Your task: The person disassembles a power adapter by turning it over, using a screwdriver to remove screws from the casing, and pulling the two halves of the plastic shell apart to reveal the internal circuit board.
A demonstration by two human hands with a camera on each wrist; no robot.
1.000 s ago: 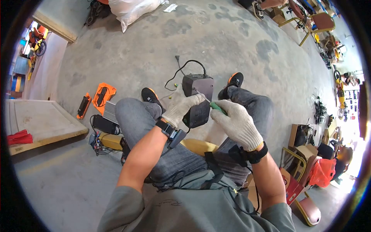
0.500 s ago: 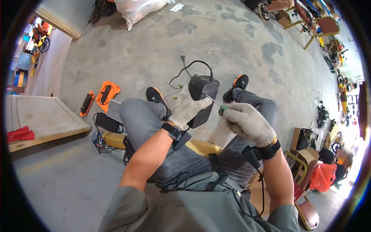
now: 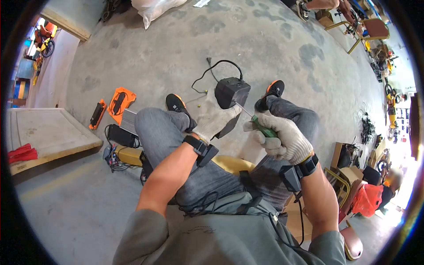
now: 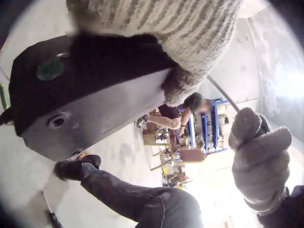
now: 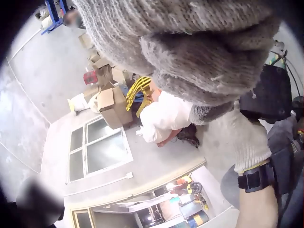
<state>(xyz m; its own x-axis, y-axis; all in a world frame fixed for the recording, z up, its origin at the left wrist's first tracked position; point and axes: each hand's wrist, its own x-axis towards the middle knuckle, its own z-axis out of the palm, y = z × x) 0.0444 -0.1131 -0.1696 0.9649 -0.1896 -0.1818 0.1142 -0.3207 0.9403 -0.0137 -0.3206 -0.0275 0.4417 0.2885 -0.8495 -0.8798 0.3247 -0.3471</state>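
In the head view a black box-shaped device (image 3: 232, 89) with a power cord (image 3: 219, 63) is held between the person's legs. The gloved left hand (image 3: 213, 119) grips it from its left side, thumb across the near face. A screwdriver (image 3: 264, 126) with a green handle lies in the gloved right hand (image 3: 289, 138), fingers curled round the handle. Its thin shaft slants up-left to the device's face, beside the left thumb. Seen from the left wrist, the device's side (image 4: 104, 111) shows round holes, and the shaft (image 4: 222, 91) runs to the left glove, which hides the tip.
Left of the legs lie an orange-and-black part (image 3: 121, 105), a black brick-shaped unit (image 3: 122, 137) and tangled wires (image 3: 115, 162). A wooden board (image 3: 53, 132) with a red cloth (image 3: 23, 153) stands further left. Chairs and cardboard boxes (image 3: 351, 170) are on the right.
The device has tipped so that its far end shows more. The right hand has turned and its fingers have shifted round the screwdriver handle; the left hand keeps its grip.
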